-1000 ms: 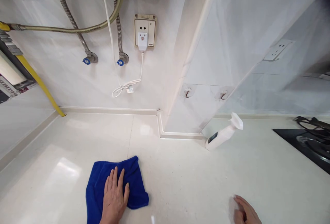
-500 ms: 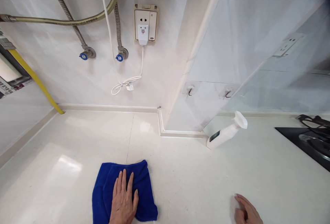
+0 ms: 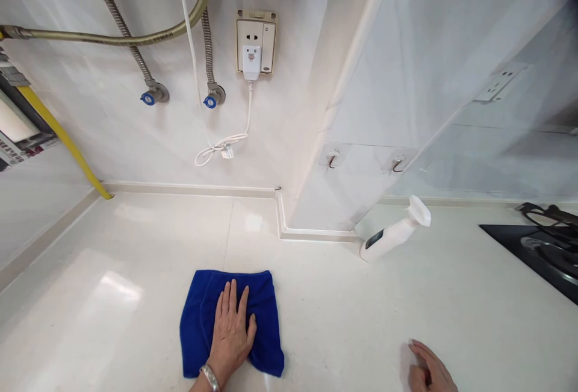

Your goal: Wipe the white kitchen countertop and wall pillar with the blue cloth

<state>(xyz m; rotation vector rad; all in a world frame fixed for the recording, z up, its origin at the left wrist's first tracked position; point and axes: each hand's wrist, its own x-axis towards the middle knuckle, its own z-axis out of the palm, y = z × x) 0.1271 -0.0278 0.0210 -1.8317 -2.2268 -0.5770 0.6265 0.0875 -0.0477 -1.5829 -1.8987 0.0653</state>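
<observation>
My left hand (image 3: 232,333) lies flat, fingers stretched out, on top of a folded blue cloth (image 3: 262,295) that rests on the white countertop (image 3: 135,259). A metal watch band shows at that wrist. My right hand (image 3: 428,369) rests on the countertop at the lower right edge, fingers partly curled, with nothing visible in it. A white bottle with a flared cap (image 3: 395,236) stands tilted beside the wall pillar, well beyond both hands.
A wall pillar (image 3: 361,109) juts onto the counter at the middle. Flexible metal hoses (image 3: 135,37), two blue valves (image 3: 147,99), a socket with a white plug (image 3: 254,49) and a yellow pipe (image 3: 67,142) line the back wall. A black gas hob (image 3: 537,253) sits at the right.
My left hand has slid the blue cloth to the right across the countertop. My right hand has stayed in place.
</observation>
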